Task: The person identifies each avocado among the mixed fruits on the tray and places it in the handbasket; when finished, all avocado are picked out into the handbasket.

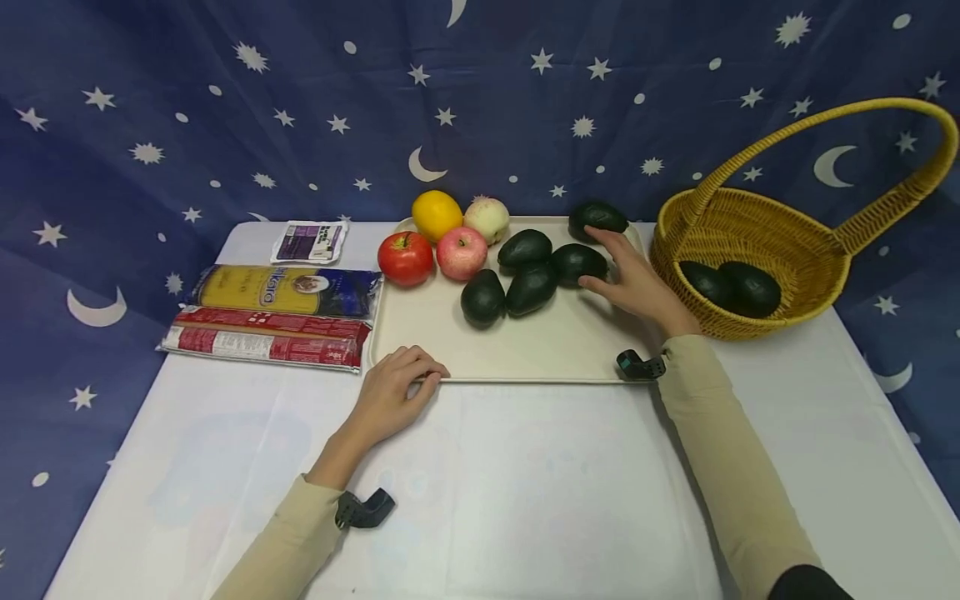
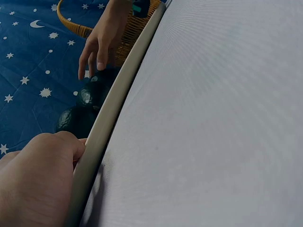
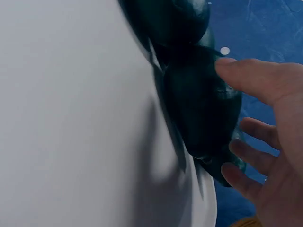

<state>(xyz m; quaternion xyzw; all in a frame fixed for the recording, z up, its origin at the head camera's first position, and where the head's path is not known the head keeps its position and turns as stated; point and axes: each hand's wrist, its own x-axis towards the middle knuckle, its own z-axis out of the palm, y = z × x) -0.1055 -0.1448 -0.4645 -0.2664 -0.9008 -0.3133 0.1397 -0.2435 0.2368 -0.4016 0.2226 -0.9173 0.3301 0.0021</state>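
My right hand [image 1: 637, 279] reaches over the right side of the cream tray [image 1: 525, 354], thumb and fingers spread apart. Its thumb tip is right at one dark green avocado [image 1: 577, 263]; its fingertips overlap another avocado [image 1: 597, 220] at the tray's back edge. In the right wrist view, the thumb and fingers frame the near avocado [image 3: 201, 104] without closing round it. Three more avocados [image 1: 531, 289] cluster to the left. My left hand [image 1: 397, 392] rests at the tray's front left rim, fingers loosely bent over it.
A yellow wicker basket [image 1: 832, 287] with a tall handle stands right of the tray, holding two avocados [image 1: 750, 289]. A tomato [image 1: 406, 258], a pink apple [image 1: 461, 252], a yellow fruit [image 1: 437, 216] and a pale fruit [image 1: 487, 218] sit back left. Packages [image 1: 270, 289] lie left of the tray.
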